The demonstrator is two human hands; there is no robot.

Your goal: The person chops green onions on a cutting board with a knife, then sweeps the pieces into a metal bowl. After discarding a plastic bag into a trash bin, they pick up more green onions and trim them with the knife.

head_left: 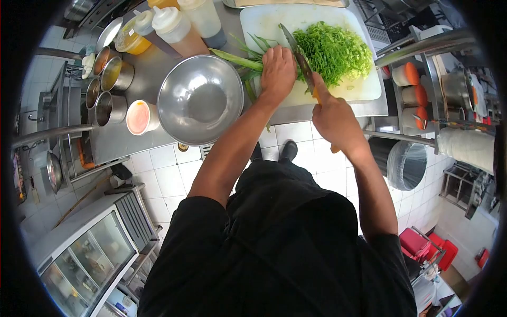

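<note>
My right hand [338, 122] is wrapped round the orange-yellow handle of a knife [303, 61]. The long blade points away from me and stands between my left hand and a heap of finely sliced greens [335, 53]. Closed over a bunch of green onions [240, 59], my left hand [279, 71] presses on the white cutting board [364, 95] just left of the blade. The long leaves stick out leftward past the board's edge. What lies under my left fingers is hidden.
Left of the board sits a steel mixing bowl [200, 100]. Squeeze bottles [177, 29], small steel pots [116, 75] and a white tub [141, 117] stand farther left on the steel table [119, 143]. Orange-lidded containers [406, 75] and a lined bin [406, 165] are to the right.
</note>
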